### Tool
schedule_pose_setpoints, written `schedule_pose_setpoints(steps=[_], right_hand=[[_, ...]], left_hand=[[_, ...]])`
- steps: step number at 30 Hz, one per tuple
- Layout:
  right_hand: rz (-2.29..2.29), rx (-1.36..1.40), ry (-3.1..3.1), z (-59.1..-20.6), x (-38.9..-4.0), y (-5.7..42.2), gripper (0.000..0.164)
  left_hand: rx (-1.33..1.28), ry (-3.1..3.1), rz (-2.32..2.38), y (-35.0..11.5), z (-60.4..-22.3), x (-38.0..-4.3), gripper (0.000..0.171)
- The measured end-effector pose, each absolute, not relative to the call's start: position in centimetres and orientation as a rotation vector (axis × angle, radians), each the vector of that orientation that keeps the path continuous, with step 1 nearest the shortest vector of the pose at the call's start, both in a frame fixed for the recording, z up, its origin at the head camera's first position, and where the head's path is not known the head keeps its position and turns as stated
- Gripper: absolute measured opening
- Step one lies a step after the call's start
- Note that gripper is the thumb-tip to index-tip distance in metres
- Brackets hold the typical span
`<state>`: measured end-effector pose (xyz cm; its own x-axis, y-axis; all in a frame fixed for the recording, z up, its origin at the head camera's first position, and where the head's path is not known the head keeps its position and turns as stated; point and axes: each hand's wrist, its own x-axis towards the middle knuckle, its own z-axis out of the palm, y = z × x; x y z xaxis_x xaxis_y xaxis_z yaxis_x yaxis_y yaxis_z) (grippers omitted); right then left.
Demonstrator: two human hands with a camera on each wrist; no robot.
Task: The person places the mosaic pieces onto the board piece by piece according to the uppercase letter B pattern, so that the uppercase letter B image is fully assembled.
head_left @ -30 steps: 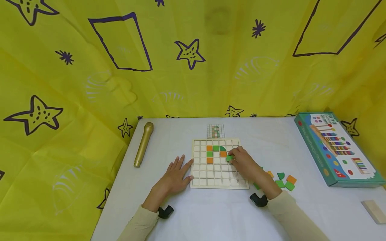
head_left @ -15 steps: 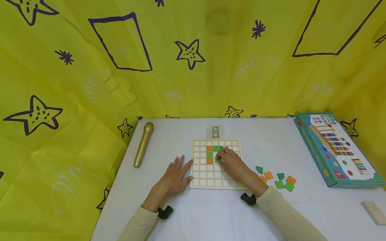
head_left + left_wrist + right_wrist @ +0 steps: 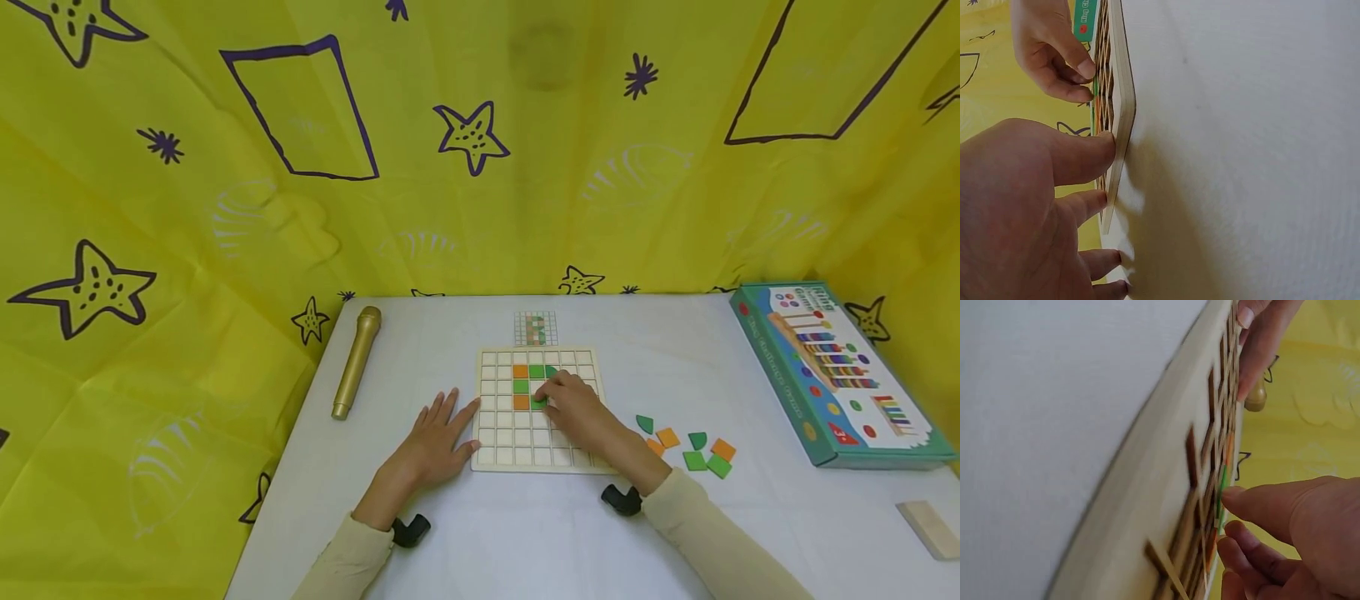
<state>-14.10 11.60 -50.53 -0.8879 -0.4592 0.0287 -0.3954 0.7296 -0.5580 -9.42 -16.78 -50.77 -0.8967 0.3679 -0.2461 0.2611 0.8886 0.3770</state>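
Note:
A pale wooden grid board [image 3: 501, 457] lies flat on the table. At its left edge my left hand [image 3: 437, 442] rests with fingers spread, thumb and index fingertips on the rim. My right hand [image 3: 581, 408] reaches over the board and pinches a green square tile [image 3: 537, 404] at a cell right of the lower orange tile [image 3: 521, 402]. In the right wrist view the thumb is on that green tile [image 3: 1222, 492], with the fingers curled close by. Other orange and green tiles fill cells above; the right hand partly covers a green quarter-round tile [image 3: 551, 371].
Loose orange and green tiles [image 3: 695, 461] lie right of the board. A small pattern card [image 3: 536, 329] sits behind it. A gold microphone [image 3: 356, 362] lies at left, a green game box [image 3: 847, 375] at right, and a wooden block [image 3: 928, 529] near the right edge.
My right hand has moved left over the board with the green square tile, bringing it down at a cell beside the lower orange tile. The left hand has stayed put.

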Motion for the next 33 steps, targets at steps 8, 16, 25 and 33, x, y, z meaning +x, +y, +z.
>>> schedule_pose_setpoints(steps=[8, 16, 25, 33], right_hand=[[-0.829, -0.513, 2.830, -48.5, -13.6, 15.8, 0.025], [-0.603, -0.320, 2.681, -47.1, -13.1, 22.0, 0.036], [-0.696, -0.335, 2.643, -47.9, -12.9, 24.2, 0.018], [-0.809, -0.333, 2.694, -48.6, -13.2, 24.2, 0.039]], left_hand=[[0.491, 2.745, 0.487, -16.8, -50.8, -9.3, 0.066], [0.498, 2.745, 0.478, -16.8, -50.9, -9.4, 0.066], [0.502, 2.744, 0.475, -16.8, -50.8, -9.4, 0.066], [0.479, 2.745, 0.479, -16.7, -50.7, -9.4, 0.066]])
